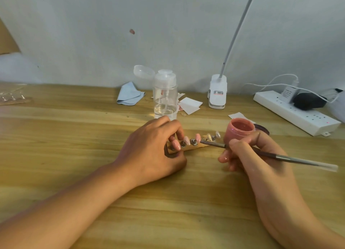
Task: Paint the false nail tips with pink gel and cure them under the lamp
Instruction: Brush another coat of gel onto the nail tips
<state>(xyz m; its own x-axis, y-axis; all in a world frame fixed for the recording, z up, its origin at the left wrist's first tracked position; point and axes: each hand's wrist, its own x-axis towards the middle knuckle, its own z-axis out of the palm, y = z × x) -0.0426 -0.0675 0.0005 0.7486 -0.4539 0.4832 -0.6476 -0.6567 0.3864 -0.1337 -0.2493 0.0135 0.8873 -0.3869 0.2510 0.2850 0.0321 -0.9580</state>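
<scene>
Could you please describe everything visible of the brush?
The brush is slim, with a dark shaft, a grey metallic-looking rear section and a pale, translucent end. The right hand pinches it near the front. It lies nearly level, its bristle end pointing left at the strip of nail tips, just in front of the open gel jar.

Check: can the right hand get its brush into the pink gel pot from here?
Probably yes. The pot stands open just beyond the right hand, with nothing between it and the brush.
</scene>
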